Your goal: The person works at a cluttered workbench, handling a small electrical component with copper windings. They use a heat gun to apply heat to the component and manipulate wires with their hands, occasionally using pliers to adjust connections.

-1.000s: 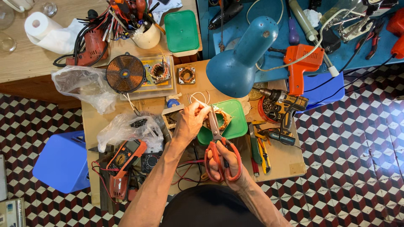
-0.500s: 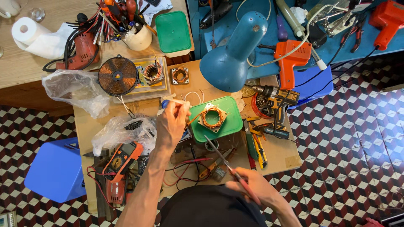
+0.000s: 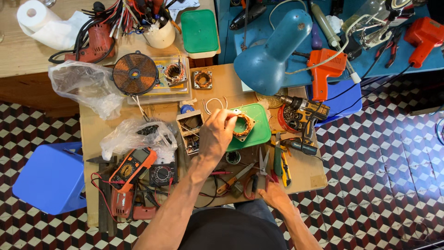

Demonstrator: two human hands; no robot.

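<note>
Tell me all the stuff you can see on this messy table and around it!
Copper-wound motor stator: one, copper, on green tray.
Green plastic tray: one, table middle.
Green plastic lid: one, on box at top.
Blue metal desk lamp: one, above tray.
Flat copper coil disc: one, upper left.
Orange multimeter: one, lower left.
Red-handled scissors: one, front edge.
Orange heat gun: one, right of lamp.
White paper roll: one, top left.
Blue plastic stool: one, left floor.
Left hand: on stator.
Right hand: beside scissors, at table edge.
</note>
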